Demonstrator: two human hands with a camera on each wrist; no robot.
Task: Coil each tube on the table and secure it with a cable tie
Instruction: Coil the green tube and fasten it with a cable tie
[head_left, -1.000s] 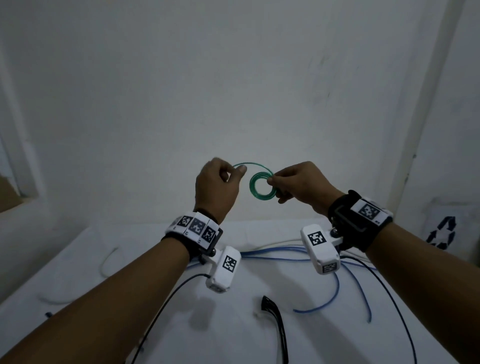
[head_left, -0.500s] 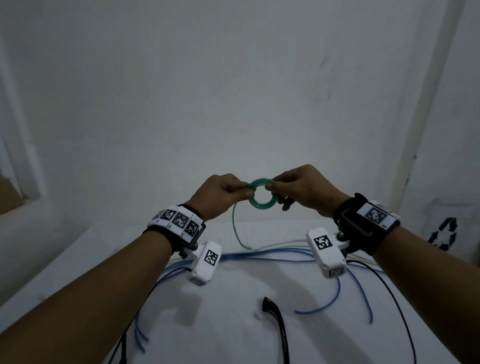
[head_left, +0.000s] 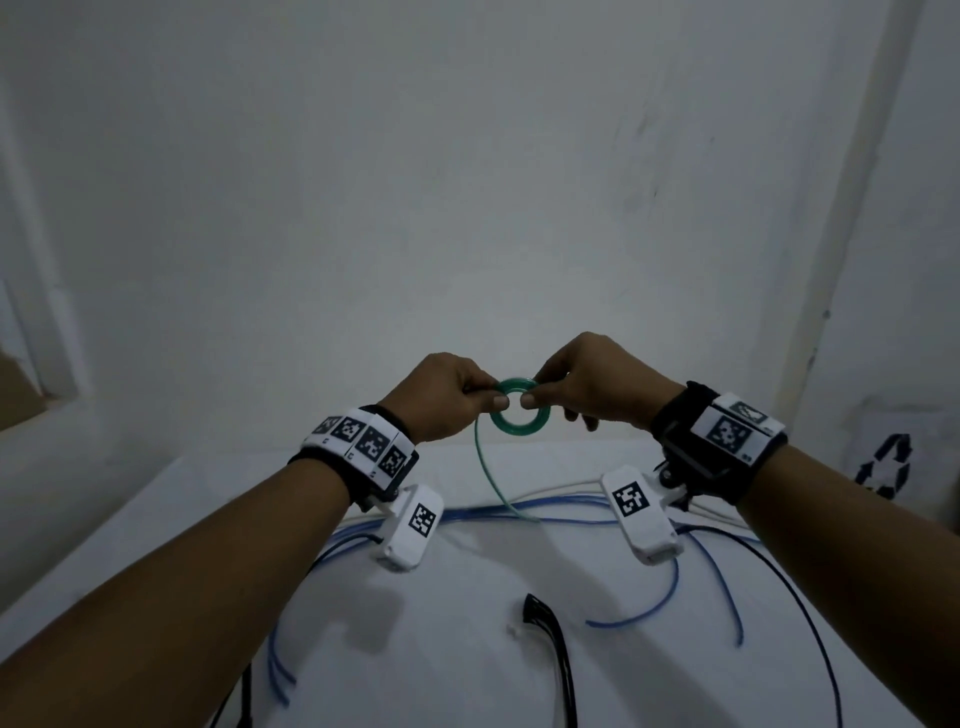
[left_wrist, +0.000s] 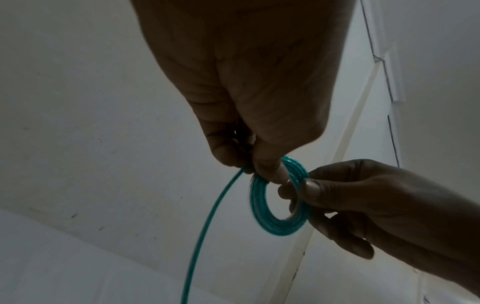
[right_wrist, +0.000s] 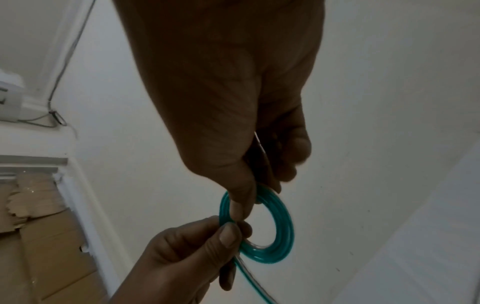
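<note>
A green tube coil (head_left: 521, 422) (left_wrist: 272, 218) (right_wrist: 278, 242) is held in the air above the white table (head_left: 467, 665). My left hand (head_left: 485, 397) (left_wrist: 255, 166) pinches its left side with thumb and forefinger. My right hand (head_left: 535, 397) (right_wrist: 244, 205) pinches its right side the same way. A loose green tail (head_left: 491, 478) (left_wrist: 205, 222) hangs from the coil down to the table. Several blue tubes (head_left: 660, 603) lie uncoiled on the table, and a black cable tie (head_left: 556, 649) lies near the front.
Thin black cables (head_left: 810, 623) run from the wrist cameras across the table. A white tube (head_left: 566, 491) lies along the far side by the wall. Cardboard boxes (right_wrist: 39, 226) stand off to the left.
Both hands dropped slightly and closed in on the coil. The large loose loop was wound onto it; my left hand now pinches the coil, with the tail hanging down.
</note>
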